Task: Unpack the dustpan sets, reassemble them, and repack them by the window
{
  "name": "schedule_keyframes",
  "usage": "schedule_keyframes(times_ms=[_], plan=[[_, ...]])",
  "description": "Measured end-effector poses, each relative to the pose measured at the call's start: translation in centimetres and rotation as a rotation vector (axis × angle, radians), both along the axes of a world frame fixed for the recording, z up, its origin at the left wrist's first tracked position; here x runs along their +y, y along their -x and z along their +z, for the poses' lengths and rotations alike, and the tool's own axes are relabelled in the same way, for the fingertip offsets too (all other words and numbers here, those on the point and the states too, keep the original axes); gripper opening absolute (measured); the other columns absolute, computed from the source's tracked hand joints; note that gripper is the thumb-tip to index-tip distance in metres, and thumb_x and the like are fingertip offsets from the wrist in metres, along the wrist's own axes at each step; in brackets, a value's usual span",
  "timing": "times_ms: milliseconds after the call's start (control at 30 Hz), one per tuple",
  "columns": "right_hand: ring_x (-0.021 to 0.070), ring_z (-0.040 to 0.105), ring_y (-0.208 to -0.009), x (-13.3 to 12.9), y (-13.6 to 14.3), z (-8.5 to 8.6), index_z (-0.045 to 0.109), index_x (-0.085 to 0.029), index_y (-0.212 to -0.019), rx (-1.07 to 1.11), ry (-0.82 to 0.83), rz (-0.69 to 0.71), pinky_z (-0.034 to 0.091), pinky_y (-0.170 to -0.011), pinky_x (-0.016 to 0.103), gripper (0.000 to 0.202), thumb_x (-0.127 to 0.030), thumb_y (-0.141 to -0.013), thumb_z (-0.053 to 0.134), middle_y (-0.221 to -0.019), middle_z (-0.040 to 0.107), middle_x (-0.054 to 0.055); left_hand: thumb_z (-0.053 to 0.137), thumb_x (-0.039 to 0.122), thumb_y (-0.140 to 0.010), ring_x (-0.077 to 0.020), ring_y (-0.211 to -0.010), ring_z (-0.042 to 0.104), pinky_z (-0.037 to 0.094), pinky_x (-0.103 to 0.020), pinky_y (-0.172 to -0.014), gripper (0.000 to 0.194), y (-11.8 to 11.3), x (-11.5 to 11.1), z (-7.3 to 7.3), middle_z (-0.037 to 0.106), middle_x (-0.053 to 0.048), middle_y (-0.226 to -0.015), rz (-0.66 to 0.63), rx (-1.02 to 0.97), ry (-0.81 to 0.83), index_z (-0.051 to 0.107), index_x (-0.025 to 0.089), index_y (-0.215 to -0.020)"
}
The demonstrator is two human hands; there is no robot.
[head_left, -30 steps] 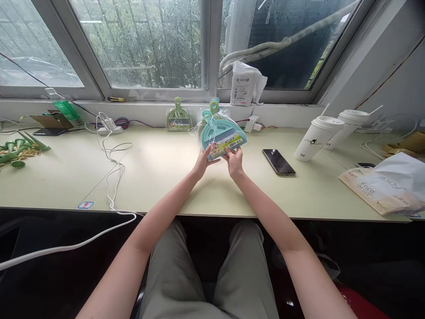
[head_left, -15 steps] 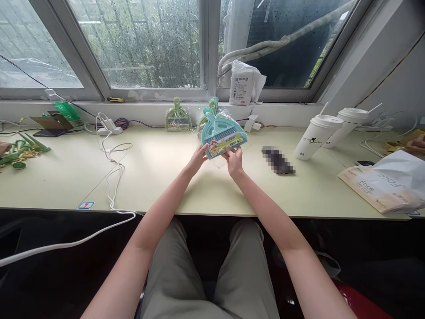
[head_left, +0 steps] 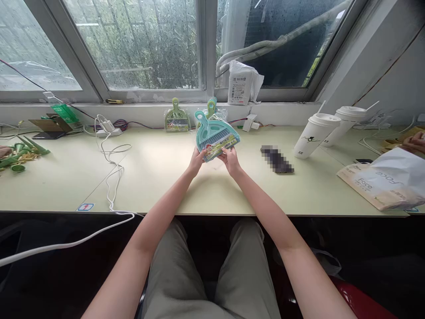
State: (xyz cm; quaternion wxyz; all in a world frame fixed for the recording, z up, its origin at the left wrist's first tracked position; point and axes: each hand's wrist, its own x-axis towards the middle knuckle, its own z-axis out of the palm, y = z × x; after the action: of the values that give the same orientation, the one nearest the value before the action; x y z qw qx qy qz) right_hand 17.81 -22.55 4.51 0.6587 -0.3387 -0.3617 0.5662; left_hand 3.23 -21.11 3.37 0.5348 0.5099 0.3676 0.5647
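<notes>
A turquoise dustpan and brush set (head_left: 215,135), wrapped with a printed label, is held up over the middle of the table, its handle tilted up to the left. My left hand (head_left: 197,160) grips its lower left corner. On the lower right edge, my right hand (head_left: 231,160) is closed with the thumb over the label. Right behind it, partly hidden, more green dustpan sets (head_left: 212,108) stand against the wall below the window. Another green dustpan set (head_left: 177,117) in clear wrap leans there, a little to the left.
White cables (head_left: 116,177) run across the table (head_left: 159,186) on the left. To the right lie a blurred dark object (head_left: 277,159), two white cups (head_left: 315,135) with straws and a paper bag (head_left: 388,181). Other people's hands show at both side edges, the left by green pieces (head_left: 23,153).
The turquoise dustpan set has shifted slightly left and its handle leans further to the left. Both hands keep hold of it. The view has shifted a little.
</notes>
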Motion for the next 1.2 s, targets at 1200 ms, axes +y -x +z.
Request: schedule_keyframes(times_ms=[1200], plan=[[0.0238, 0.066, -0.101, 1.7, -6.2, -0.8, 0.077, -0.022, -0.084, -0.928, -0.558, -0.573, 0.052, -0.091, 0.042, 0.02, -0.035, -0.089, 0.064, -0.11, 0.071, 0.008, 0.069, 0.022, -0.083, -0.0117, -0.067, 0.069, 0.056, -0.021, -0.062, 0.043, 5.1, 0.1, 1.0, 0.071, -0.016, -0.111, -0.465, 0.253, 0.216, 0.055, 0.011, -0.122]])
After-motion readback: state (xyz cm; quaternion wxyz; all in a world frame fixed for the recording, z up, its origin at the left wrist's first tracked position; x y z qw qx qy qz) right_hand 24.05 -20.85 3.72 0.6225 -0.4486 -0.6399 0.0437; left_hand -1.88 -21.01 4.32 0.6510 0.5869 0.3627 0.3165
